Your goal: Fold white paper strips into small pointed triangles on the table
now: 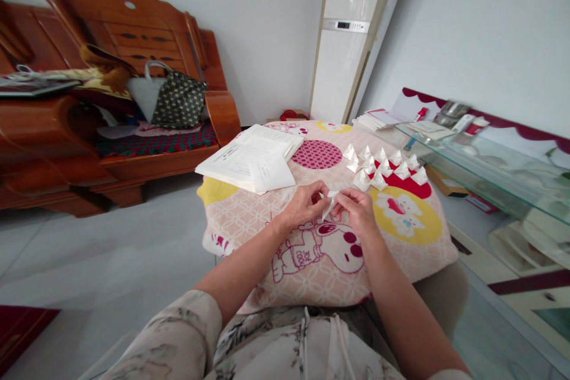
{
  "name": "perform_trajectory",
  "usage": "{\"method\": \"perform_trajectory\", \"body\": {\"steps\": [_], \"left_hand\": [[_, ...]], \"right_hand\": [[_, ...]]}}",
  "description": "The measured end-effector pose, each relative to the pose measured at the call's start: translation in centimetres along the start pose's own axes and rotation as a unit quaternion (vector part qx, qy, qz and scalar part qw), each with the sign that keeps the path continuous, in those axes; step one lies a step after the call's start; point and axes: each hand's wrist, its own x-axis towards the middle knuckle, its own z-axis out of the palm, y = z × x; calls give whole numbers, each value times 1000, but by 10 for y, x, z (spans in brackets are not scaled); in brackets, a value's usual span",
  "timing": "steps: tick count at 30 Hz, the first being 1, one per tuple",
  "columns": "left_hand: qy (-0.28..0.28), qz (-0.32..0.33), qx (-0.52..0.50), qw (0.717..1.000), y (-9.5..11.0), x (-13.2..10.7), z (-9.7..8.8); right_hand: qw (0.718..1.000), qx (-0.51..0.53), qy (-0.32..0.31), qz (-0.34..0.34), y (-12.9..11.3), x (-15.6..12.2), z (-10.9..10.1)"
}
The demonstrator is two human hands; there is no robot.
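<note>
Between my two hands is a small piece of folded white paper point(328, 206), held over the patterned cloth point(253, 219) that covers the round table. My left hand point(307, 202) pinches its left side, thumb and forefinger together. From the other side my right hand point(355, 208) grips it with bent fingers. Several folded paper pieces point(383, 167) with pointed tops stand grouped behind my right hand. A stack of white sheets point(240, 157) lies behind my left hand, with a loose sheet point(271, 172) askew on top.
Right of the table runs a glass-topped cabinet point(485, 160) holding papers point(378, 119), a metal container and small items. A wooden sofa point(133, 29) with a dark patterned bag point(180, 99) stands at the left. A tall white air conditioner point(342, 53) stands behind.
</note>
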Motion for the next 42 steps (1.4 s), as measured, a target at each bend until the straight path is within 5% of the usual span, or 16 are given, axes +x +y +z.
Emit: {"method": "perform_trajectory", "body": {"steps": [31,42], "left_hand": [[14,5,43,999,6,1,3],[-5,-25,-78,997,-5,7,2]], "right_hand": [[972,-202,72,-98,-2,3,10],[963,-224,75,-128,-5,1,10]]}}
